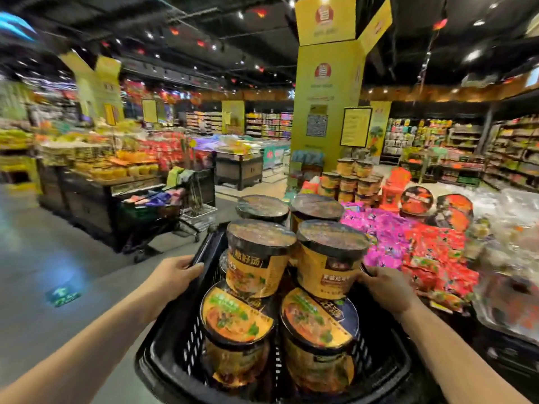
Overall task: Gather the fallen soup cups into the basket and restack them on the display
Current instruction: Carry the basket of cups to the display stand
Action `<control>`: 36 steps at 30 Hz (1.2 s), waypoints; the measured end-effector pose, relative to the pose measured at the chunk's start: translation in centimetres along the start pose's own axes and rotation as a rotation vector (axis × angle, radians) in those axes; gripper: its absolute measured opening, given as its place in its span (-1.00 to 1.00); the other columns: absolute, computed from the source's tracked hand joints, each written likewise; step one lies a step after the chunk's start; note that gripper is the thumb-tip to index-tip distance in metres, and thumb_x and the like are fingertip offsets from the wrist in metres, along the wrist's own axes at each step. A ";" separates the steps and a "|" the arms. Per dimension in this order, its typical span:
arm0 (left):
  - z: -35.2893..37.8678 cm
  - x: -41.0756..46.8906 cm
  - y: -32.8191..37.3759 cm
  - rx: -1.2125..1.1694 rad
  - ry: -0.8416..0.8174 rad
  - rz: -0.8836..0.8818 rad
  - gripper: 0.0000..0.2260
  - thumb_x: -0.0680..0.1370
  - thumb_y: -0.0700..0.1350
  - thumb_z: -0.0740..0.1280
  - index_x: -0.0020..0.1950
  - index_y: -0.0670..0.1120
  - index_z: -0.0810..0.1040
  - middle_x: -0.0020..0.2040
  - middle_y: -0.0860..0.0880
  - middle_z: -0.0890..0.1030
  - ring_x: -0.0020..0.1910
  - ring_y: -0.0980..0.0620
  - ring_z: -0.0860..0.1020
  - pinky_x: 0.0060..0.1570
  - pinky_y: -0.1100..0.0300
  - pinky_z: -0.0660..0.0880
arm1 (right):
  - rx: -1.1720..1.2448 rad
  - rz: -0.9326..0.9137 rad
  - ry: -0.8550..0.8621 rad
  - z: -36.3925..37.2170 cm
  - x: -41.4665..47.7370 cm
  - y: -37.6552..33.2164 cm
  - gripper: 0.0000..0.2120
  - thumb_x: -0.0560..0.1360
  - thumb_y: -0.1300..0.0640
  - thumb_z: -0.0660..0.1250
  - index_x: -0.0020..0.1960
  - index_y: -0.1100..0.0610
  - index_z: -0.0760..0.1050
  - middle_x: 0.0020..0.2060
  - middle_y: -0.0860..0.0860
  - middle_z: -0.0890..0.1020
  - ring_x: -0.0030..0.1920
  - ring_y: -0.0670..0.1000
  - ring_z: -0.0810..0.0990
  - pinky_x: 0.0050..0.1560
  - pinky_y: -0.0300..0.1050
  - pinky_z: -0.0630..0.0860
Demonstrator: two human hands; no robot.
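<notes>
- Nearest my view, the black basket (163, 354) filled the lower middle, its slotted walls and rim showing on the near and left sides.
- Soup cups (236, 319) sat inside it in 2 layers. I counted at least 6.
- The 2 nearest cups lay tilted toward me, lids up, side by side and touching.
- Above them, 2 more cups stood upright on the load, well above the rim. 2 dark lids showed just behind those.
- The left hand (172, 275) gripped the basket's left rim, fingers wrapped over it.
- The right hand (385, 284) curled over the right rim, fingertips touching the lower wall of the upper right cup.
- Both forearms came in bare from the bottom corners.
- Grey floor (58, 258) lay to the left of the basket.
- To the right, beside the basket, lay a heap of pink packets (379, 234), with red packets (437, 258) beyond them.
- Farther off on the left, a shopping cart (189, 205) stood by a dark produce stand.
- Past the packets, the display stack (350, 182) of matching cups stood in tiers at the foot of a yellow pillar (326, 97).
- Shelves beyond were too blurred to read.
</notes>
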State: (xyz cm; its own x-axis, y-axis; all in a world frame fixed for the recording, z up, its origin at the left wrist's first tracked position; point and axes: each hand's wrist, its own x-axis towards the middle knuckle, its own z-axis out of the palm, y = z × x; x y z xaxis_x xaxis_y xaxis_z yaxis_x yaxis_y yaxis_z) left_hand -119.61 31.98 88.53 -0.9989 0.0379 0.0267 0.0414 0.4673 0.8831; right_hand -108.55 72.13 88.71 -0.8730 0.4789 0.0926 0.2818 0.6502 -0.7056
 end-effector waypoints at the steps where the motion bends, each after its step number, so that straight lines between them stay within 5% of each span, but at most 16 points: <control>1: -0.3 2.0 -0.5 -0.025 0.012 -0.015 -0.79 0.64 -0.09 0.39 -0.18 0.10 0.64 -0.34 0.11 0.69 -0.29 0.10 0.63 -0.21 0.25 0.58 | 0.003 -0.014 -0.019 1.3 2.2 -0.8 -0.55 0.61 0.05 0.41 -0.45 0.05 0.47 -0.56 -0.12 0.49 -0.37 -0.02 0.51 -0.24 -0.03 0.47; 5: -1.9 9.8 -2.0 -0.020 0.069 -0.062 -0.78 0.65 -0.14 0.37 -0.18 0.08 0.57 -0.51 0.27 0.57 -0.46 0.23 0.57 -0.49 0.41 0.44 | 0.002 -0.074 -0.102 7.3 11.0 -4.4 -0.57 0.63 0.00 0.37 -0.40 0.07 0.47 -0.46 -0.05 0.55 -0.37 -0.05 0.48 -0.31 -0.09 0.37; 9: -4.0 18.9 -4.1 0.019 0.118 -0.050 -0.90 0.64 -0.14 0.39 0.14 -0.05 0.65 -0.45 0.28 0.57 -0.26 0.15 0.52 -0.29 0.34 0.46 | 0.069 -0.146 -0.126 15.7 22.0 -4.3 -0.39 0.41 -0.52 0.33 -0.13 0.04 0.68 -0.14 -0.02 0.74 -0.07 0.06 0.69 0.04 0.13 0.58; 12: -5.9 25.8 -5.6 0.037 0.128 -0.029 -0.71 0.63 -0.11 0.41 0.31 -0.20 0.62 -0.19 0.13 0.63 -0.18 0.14 0.53 -0.17 0.24 0.45 | 0.058 -0.151 -0.127 20.4 27.2 -7.3 -0.46 0.45 -0.41 0.30 -0.13 0.08 0.68 -0.18 -0.05 0.74 -0.10 0.00 0.68 0.01 0.13 0.58; 16: -8.3 35.1 -7.5 0.103 0.114 -0.056 -0.61 0.62 -0.05 0.42 0.40 -0.19 0.56 0.20 -0.06 0.65 0.10 0.02 0.58 0.04 0.22 0.47 | 0.117 -0.088 -0.099 24.7 31.2 -13.9 -0.53 0.55 -0.16 0.41 -0.27 0.24 0.58 -0.33 0.16 0.67 -0.31 0.06 0.56 -0.20 0.07 0.46; 20: -9.9 44.2 -9.9 0.141 0.114 -0.059 -0.52 0.62 -0.03 0.42 0.49 -0.20 0.48 0.40 -0.11 0.56 0.35 -0.05 0.53 0.33 0.13 0.38 | 0.135 -0.074 -0.120 29.9 37.9 -17.7 -0.58 0.60 -0.06 0.39 -0.35 0.14 0.51 -0.43 0.03 0.60 -0.35 -0.02 0.51 -0.28 0.00 0.39; 22: -10.3 48.7 -11.0 0.149 0.120 -0.074 -0.52 0.62 -0.02 0.42 0.49 -0.19 0.48 0.40 -0.09 0.56 0.36 -0.05 0.52 0.33 0.13 0.37 | 0.110 -0.117 -0.140 32.7 41.6 -19.1 -0.66 0.61 -0.10 0.36 -0.19 0.12 0.62 -0.25 0.04 0.70 -0.18 0.02 0.63 -0.11 -0.03 0.53; 25: -10.5 55.3 -13.0 0.166 0.120 -0.085 -0.53 0.62 -0.01 0.41 0.49 -0.17 0.50 0.38 -0.07 0.58 0.33 -0.04 0.54 0.28 0.15 0.38 | 0.110 -0.154 -0.135 37.5 47.7 -20.1 -0.42 0.42 -0.35 0.24 -0.08 0.17 0.66 -0.14 0.09 0.72 -0.05 0.13 0.66 0.06 0.08 0.57; 32: -10.4 69.4 -15.7 0.163 0.140 -0.123 -0.57 0.65 -0.04 0.37 0.50 -0.14 0.49 0.37 -0.02 0.57 0.30 0.02 0.54 0.21 0.24 0.36 | 0.027 -0.117 -0.146 46.1 60.4 -23.0 -0.61 0.63 -0.02 0.32 -0.28 0.19 0.52 -0.30 0.15 0.61 -0.28 0.09 0.51 -0.33 -0.05 0.30; 35: -10.3 75.5 -16.9 0.156 0.119 -0.128 -0.87 0.67 -0.10 0.35 0.10 0.13 0.64 0.02 0.18 0.64 -0.07 0.26 0.59 -0.11 0.48 0.42 | 0.082 -0.112 -0.118 49.2 64.8 -24.7 -0.52 0.60 -0.08 0.29 -0.41 0.09 0.29 -0.48 0.04 0.44 -0.40 0.01 0.36 -0.38 -0.04 0.12; 36: -10.1 77.6 -17.1 0.155 0.117 -0.135 -0.83 0.67 -0.12 0.34 0.02 0.18 0.61 -0.04 0.22 0.62 -0.14 0.32 0.56 -0.19 0.50 0.41 | 0.112 -0.109 -0.102 50.3 66.1 -25.2 -0.55 0.52 -0.16 0.24 -0.42 0.07 0.26 -0.49 0.01 0.40 -0.41 -0.01 0.33 -0.39 -0.05 0.10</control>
State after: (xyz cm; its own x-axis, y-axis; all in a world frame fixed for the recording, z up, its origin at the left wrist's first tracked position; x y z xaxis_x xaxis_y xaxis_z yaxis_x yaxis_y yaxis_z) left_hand -198.02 18.01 80.19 -0.9909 -0.1321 -0.0247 -0.0987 0.5912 0.8004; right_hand -193.40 57.70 77.31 -0.9333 0.3434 0.1050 0.1425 0.6227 -0.7694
